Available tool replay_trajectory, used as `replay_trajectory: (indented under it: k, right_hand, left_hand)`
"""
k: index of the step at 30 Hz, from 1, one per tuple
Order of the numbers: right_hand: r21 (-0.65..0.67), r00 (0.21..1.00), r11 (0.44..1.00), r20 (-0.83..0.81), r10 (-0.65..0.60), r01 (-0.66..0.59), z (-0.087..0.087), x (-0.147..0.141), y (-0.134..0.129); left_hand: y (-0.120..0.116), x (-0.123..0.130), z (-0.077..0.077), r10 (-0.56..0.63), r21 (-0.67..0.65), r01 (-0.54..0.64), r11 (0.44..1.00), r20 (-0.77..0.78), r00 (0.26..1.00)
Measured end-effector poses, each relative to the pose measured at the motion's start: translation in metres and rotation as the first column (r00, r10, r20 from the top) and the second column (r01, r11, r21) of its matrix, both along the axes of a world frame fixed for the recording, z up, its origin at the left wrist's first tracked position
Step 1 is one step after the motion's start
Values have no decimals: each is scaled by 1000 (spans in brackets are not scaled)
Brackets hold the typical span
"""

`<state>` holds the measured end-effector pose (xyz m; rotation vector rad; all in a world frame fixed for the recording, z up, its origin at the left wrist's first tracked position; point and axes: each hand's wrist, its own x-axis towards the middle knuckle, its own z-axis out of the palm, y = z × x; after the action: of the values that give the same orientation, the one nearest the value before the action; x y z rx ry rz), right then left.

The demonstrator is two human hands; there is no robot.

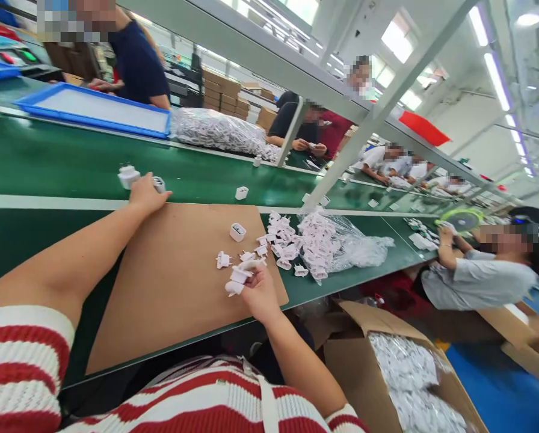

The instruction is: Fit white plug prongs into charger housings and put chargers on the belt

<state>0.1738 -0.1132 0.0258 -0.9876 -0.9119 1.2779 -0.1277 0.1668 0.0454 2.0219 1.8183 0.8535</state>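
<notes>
Gripping white plug pieces (pixel 236 285), exact count unclear, in right hand (pixel 261 294) over cardboard sheet (pixel 170 276); noting loose white housing (pixel 237 233) just beyond, slightly left, nearer to right hand than to left hand (pixel 145 195); unable to judge its long axis. Finding dark-faced piece (pixel 159 183) at left hand; cannot tell whether held, with grip hidden behind knuckles

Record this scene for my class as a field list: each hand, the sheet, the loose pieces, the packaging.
Left hand: at a white housing over the green belt; grip unclear
Right hand: holds white plug parts above the cardboard sheet
Sheet: on the green bench
Loose: white pin pieces heaped along the sheet's right edge
Packaging: see-through bag next to them; open carton of bagged white parts, lower right
</notes>
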Motion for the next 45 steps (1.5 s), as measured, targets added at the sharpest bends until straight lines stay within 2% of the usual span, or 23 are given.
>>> replay_trajectory:
  k: [2,4,6,7,9,12,16,18,20,25,27,30,32,35,38,43,45]
  right_hand:
    - [-1,996,997,39,78,-78,2,9,3]
    - [37,995,997,80,63,-66,5,21,5]
    - [96,993,995,113,17,-28,8,32,4]
    - [117,993,993,122,1,-15,9,36,4]
    - [124,993,992,116,-15,0,11,40,1]
    - [71,997,997,73,-20,15,12,41,-2]
    - [67,994,998,113,7,-15,11,37,-3]
    - [86,986,996,166,6,-21,9,32,-3]
    - [99,979,995,201,-22,2,7,28,-4]
    - [88,963,996,266,-44,21,6,21,-9]
    - [83,958,996,284,-32,9,6,19,-12]
    - [65,958,997,286,26,-47,3,15,-15]
    - [56,951,994,300,77,-98,0,11,-16]
    - [85,916,985,388,104,-148,-1,6,-14]
    - [146,835,967,541,97,-207,6,0,-9]
    - [328,586,919,797,-147,-216,18,-8,2]
    - [345,504,897,847,-170,-277,19,-11,5]
  left_hand:
    - [16,-2,-1,123,-87,-120,989,24,992]
    - [25,0,-2,169,-87,-166,982,35,985]
    - [20,7,-1,120,-4,-120,993,36,992]
    - [10,13,1,81,40,-82,996,30,996]
    - [-23,25,8,-35,62,34,998,18,999]
    - [-92,44,17,-246,-85,252,964,75,966]
    - [-178,57,15,-546,-173,572,802,177,819]
    - [-207,59,8,-606,-178,643,745,225,763]
    - [-225,60,0,-627,-190,673,714,254,737]
    - [-238,69,-23,-680,-156,745,649,320,660]
    - [-239,73,-30,-653,-110,723,682,353,670]
    - [-240,77,-35,-577,-85,640,764,355,736]
    - [-240,77,-34,-579,-82,635,768,332,744]
    - [-239,76,-33,-625,-44,669,742,315,714]
    - [-239,76,-34,-628,-11,667,745,328,706]
    - [-240,77,-34,-606,-16,648,761,337,720]
    - [-240,77,-34,-597,-16,641,768,344,725]
